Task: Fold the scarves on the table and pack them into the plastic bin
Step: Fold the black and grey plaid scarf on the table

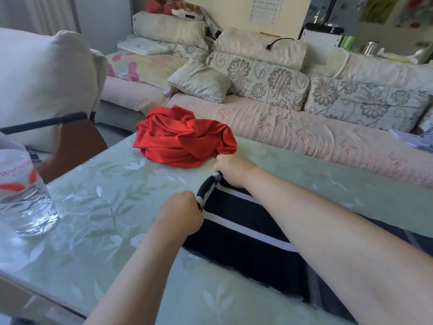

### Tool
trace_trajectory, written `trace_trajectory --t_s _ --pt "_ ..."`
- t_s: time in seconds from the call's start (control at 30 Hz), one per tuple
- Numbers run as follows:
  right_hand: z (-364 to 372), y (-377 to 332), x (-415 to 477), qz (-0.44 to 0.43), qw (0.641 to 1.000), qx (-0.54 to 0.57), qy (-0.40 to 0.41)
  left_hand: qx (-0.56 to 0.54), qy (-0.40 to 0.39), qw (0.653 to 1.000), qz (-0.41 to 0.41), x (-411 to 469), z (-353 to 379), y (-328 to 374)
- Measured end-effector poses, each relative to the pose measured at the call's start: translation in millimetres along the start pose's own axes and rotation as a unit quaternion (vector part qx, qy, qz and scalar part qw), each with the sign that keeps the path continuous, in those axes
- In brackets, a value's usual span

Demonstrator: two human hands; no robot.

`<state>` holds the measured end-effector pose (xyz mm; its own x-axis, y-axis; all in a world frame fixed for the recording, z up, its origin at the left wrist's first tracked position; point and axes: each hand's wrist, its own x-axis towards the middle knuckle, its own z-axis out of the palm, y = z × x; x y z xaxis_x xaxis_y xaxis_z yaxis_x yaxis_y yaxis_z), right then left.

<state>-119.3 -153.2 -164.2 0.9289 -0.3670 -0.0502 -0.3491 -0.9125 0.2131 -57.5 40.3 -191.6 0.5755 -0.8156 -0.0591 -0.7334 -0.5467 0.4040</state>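
A black scarf with white stripes (pixel 243 233) lies flat on the pale green table (pixel 98 207), running off toward the lower right under my right forearm. My left hand (pixel 180 213) pinches its near corner at the left end. My right hand (pixel 233 168) grips the far corner of the same end, and the edge between both hands is lifted and curled. A crumpled red scarf (pixel 182 139) sits in a heap just beyond my right hand, near the table's far edge. No plastic bin is in view.
A large clear water bottle (pixel 21 188) stands at the table's left edge. A chair with a white cushion (pixel 44 85) is at the left. A long sofa with floral cushions (pixel 281 113) runs behind the table.
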Motion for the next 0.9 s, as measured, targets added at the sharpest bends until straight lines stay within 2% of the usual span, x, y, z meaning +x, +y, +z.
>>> trace_trajectory --t_s 0.17,0.3,0.43,0.63,0.9 --pt "-21 55 -66 0.074 0.992 0.099 0.032 -0.088 -0.016 0.994 0.062 -15 -19 56" --pt "-21 105 -142 0.098 0.989 0.091 0.063 -0.18 -0.053 0.975 0.118 -34 -21 116" --pt "-17 146 -227 0.118 0.984 0.098 0.094 -0.225 -0.092 0.959 0.149 -56 -5 178" --pt "2 198 -331 0.178 0.97 0.127 0.105 -0.216 -0.14 0.948 0.187 -85 33 268" --pt "32 241 -414 0.254 0.946 0.164 0.117 -0.216 -0.193 0.93 0.226 -111 93 360"
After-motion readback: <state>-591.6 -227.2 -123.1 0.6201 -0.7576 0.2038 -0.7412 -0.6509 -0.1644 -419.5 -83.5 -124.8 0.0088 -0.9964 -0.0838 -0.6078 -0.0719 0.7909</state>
